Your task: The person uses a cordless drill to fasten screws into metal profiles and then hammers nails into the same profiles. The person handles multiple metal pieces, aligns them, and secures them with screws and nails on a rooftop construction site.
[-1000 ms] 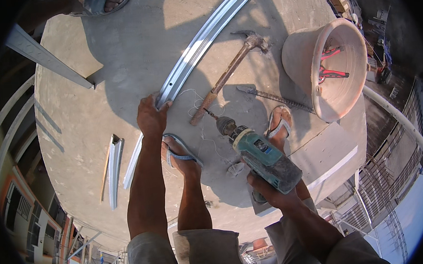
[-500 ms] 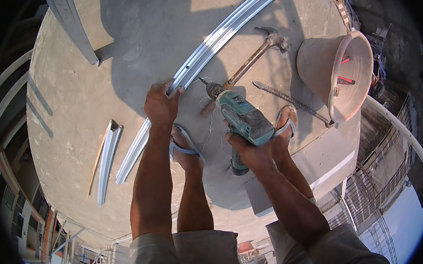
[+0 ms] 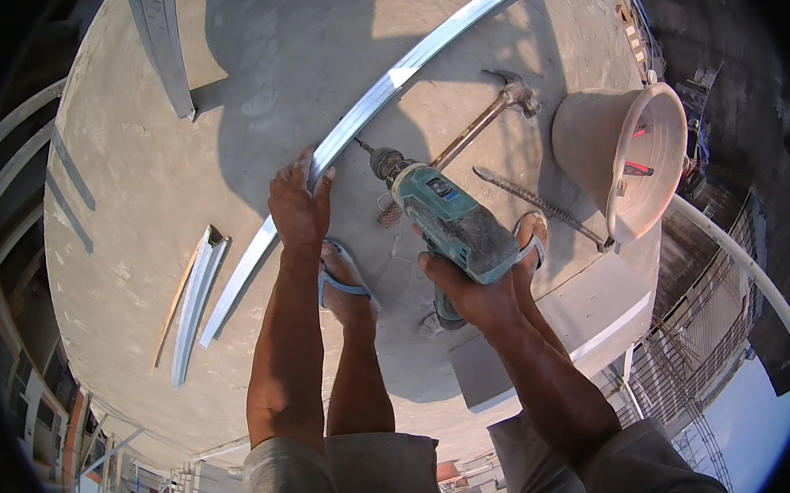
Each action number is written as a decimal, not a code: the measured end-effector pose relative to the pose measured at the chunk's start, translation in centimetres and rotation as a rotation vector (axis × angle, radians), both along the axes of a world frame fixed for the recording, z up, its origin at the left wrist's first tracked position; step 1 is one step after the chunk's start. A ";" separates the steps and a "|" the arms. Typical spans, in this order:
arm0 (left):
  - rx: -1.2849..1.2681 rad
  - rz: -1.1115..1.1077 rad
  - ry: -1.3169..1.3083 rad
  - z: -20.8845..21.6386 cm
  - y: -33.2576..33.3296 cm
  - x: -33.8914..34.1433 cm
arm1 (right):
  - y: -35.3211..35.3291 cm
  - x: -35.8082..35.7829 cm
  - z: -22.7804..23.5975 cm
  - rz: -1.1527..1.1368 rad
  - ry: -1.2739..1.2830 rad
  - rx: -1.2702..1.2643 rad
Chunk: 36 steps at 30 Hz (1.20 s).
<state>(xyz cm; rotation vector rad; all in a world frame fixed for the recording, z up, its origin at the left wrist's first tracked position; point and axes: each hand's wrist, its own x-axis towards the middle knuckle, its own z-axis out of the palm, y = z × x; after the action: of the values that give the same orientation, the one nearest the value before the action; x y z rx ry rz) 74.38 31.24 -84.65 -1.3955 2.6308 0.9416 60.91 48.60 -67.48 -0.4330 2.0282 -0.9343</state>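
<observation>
My left hand (image 3: 300, 203) is wrapped round a long silvery metal channel (image 3: 375, 94) that runs from the lower left to the top right over the concrete. A smooth face of the channel is turned up. In my right hand (image 3: 467, 289) is a teal cordless drill (image 3: 453, 219), gripped by its handle. Its bit points up and left, close to the channel's near edge; whether it touches cannot be made out. Right of the drill lies a claw hammer (image 3: 487, 123), its handle partly hidden behind the drill.
A ribbed steel rod (image 3: 543, 201) lies beside a tipped bucket (image 3: 589, 146) holding red-handled tools. At left rest a short metal channel (image 3: 198, 292) and a thin wooden strip (image 3: 175, 308). Another metal profile (image 3: 162, 57) is at the top left. A grey board (image 3: 548, 336) lies by my right foot.
The channel has been rolled over in my left hand, from its grooved side to a smooth face. The drill has shifted slightly left, its bit nearer the channel.
</observation>
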 end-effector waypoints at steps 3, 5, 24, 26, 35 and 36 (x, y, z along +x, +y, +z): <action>-0.090 -0.035 -0.071 -0.5 0.5 0.3 | -1.1 -0.9 0.6 0.081 0.044 0.001; -0.121 -0.054 -0.120 -0.6 0.4 0.3 | -2.2 -1.2 1.0 -0.092 -0.173 -0.008; 0.135 0.164 -0.083 0.2 1.4 7.2 | -14.3 -2.1 5.8 0.315 -0.152 0.366; 0.118 0.174 -0.072 0.1 1.2 7.2 | -15.4 -2.6 6.2 0.456 -0.147 0.386; 0.051 0.282 -0.005 0.6 3.2 6.8 | -19.2 -4.5 4.5 0.762 0.054 0.706; 0.037 0.305 0.006 0.5 3.5 6.7 | -19.3 -4.8 4.0 0.772 0.047 0.747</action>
<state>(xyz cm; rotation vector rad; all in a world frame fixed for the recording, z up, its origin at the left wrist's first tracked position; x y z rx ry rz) 81.03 34.78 -84.15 -1.8219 2.4332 1.0132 56.15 29.35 -63.45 -0.7240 1.8373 0.3000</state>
